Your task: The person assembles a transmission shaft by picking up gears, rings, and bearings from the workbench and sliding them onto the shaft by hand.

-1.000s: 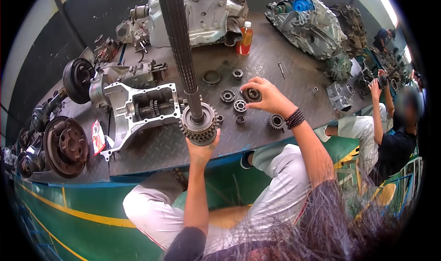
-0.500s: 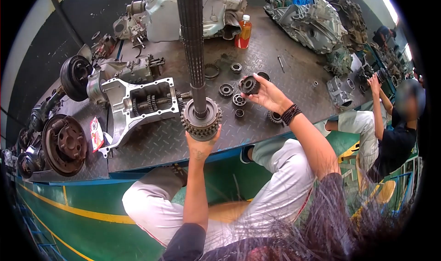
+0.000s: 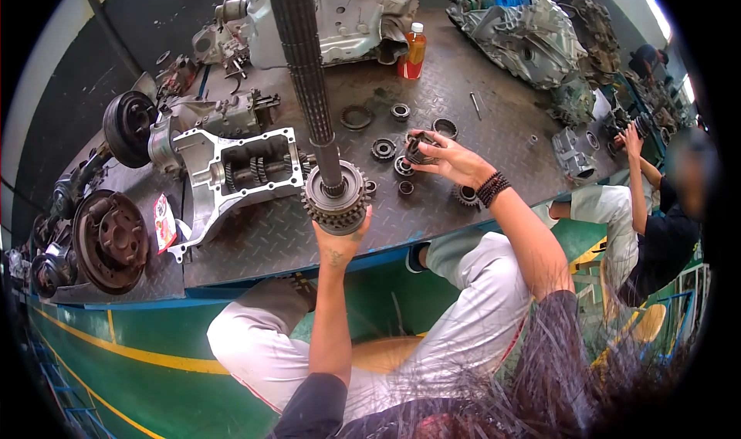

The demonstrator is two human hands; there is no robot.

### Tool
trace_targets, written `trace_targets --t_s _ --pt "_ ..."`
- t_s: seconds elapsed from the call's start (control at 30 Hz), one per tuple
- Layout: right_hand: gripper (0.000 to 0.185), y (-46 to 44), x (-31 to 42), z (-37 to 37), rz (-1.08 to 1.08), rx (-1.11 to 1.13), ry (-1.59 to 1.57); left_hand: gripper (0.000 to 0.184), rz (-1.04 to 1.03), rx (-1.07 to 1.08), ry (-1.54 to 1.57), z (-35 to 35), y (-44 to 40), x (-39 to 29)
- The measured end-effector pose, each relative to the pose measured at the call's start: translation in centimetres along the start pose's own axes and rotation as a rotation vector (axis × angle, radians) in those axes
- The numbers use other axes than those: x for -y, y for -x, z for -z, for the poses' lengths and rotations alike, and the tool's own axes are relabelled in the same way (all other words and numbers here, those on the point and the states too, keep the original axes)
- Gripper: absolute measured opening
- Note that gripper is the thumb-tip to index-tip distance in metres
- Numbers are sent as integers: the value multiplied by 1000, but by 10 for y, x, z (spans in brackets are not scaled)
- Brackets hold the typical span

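My left hand [image 3: 343, 242] is wrapped round the toothed lower end of a gear shaft [image 3: 336, 200]. The long splined shaft rises from it and leans slightly left, its top out of view. Between the fingertips of my right hand [image 3: 457, 165] is a small dark gear [image 3: 421, 147], tilted and partly covered by the fingers. Below and beside that hand lie a bearing [image 3: 403, 166], a toothed ring [image 3: 383, 149], another ring [image 3: 444, 128] and a gear [image 3: 466, 196] on the metal bench [image 3: 494, 149].
An open gearbox housing [image 3: 239, 169] with gears inside stands to the left, near a rusty brake drum [image 3: 112, 242]. A large casing [image 3: 340, 22], a drink bottle [image 3: 413, 51] and another transmission case [image 3: 525, 41] are at the back. A co-worker [image 3: 664, 215] sits at the right.
The small gear in my right hand has turned more edge-on, and the fingers now cover more of it. The shaft in my left hand leans further left at its top.
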State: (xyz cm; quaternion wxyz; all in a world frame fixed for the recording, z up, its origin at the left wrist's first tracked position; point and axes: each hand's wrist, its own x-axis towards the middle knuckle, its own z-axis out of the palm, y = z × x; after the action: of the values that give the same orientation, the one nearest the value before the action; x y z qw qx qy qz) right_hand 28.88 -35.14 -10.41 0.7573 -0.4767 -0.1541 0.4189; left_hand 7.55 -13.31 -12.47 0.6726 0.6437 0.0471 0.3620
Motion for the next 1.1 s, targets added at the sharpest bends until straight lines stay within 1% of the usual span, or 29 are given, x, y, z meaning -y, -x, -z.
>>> trace_targets --t_s 0.13,0.17,0.3,0.33,0.4,0.43,0.5,0.53,0.63,0.67,0.77,0.8,0.87,0.97,1.0,1.1 --pt "64 2 2 3 -50 57 41 50 11 -65 89 -3 2 6" --pt "66 1 2 3 -41 63 57 48 31 -28 67 0 2 4" --pt "69 6 16 -16 -95 -144 478 46 115 44 84 0 -1 -9" --pt "70 7 18 -19 -112 -202 553 55 156 78 63 3 0 -2" --pt "70 8 19 -17 -119 -278 696 53 170 90 32 3 0 -2" --pt "71 9 19 -14 -55 -281 881 53 178 96 16 2 -1 -4" --pt "74 14 20 -11 84 -282 1247 39 91 47 37 -1 -3 -9" --pt "76 15 18 -11 157 -279 1428 39 85 47 20 0 -3 -10" --pt "75 19 12 -24 226 -312 1565 41 64 39 -5 0 -3 -11" --pt "70 19 15 -30 96 -326 1519 41 56 32 4 0 -3 -11" --pt "69 16 12 -30 100 -301 1585 41 18 16 44 0 -4 -12" --pt "69 14 7 -27 162 -271 1632 41 6 14 62 -1 -3 -13" --pt "68 11 -2 -17 282 -215 1729 54 95 53 36 3 1 1" --pt "66 15 0 -27 266 -229 1742 64 181 79 16 6 5 12" --pt "66 14 2 -27 224 -241 1703 64 189 83 21 6 6 12" --pt "69 16 12 -31 145 -300 1675 60 114 84 1 6 4 10"
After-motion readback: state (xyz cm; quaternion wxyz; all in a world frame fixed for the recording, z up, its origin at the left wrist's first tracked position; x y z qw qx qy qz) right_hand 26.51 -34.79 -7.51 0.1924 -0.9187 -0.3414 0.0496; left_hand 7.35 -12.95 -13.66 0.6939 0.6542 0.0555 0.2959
